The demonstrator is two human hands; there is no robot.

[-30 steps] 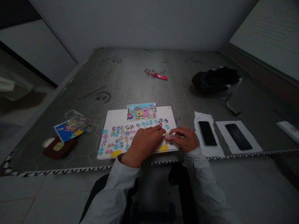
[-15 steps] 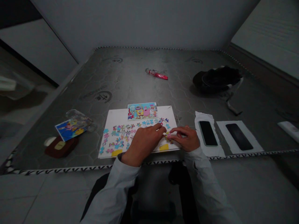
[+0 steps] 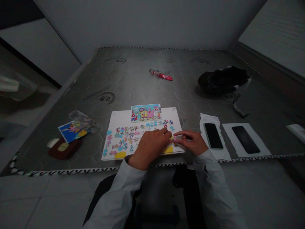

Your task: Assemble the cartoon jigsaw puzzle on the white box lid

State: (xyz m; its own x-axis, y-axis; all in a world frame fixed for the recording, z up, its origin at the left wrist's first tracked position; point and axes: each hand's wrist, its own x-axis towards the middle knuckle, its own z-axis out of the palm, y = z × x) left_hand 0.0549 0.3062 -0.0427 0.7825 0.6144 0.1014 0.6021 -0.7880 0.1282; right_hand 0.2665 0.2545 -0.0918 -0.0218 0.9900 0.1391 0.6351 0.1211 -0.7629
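Note:
My left hand [image 3: 150,148] rests on a white board [image 3: 119,116], its fingertips among small puzzle pieces. Many blue, pink and purple jigsaw pieces [image 3: 124,138] lie scattered across the board. My right hand [image 3: 192,143] comes in from the right, with thumb and forefinger pinching a small pink-and-yellow puzzle piece [image 3: 174,137] close to my left fingertips. A printed cartoon picture card [image 3: 146,113] stands along the board's far edge. Whatever lies under my left palm is hidden.
The board lies on a grey quilted mattress [image 3: 143,92]. To the right are two black phones [image 3: 213,136] [image 3: 245,140] on white paper. A red tube [image 3: 161,75], a black bag [image 3: 222,80], a picture card [image 3: 72,131] and a brown pouch [image 3: 64,148] also lie there.
My right hand's fingers have stretched out a little, and the hands sit slightly closer together. The whole scene has shifted slightly in the view as my head moved.

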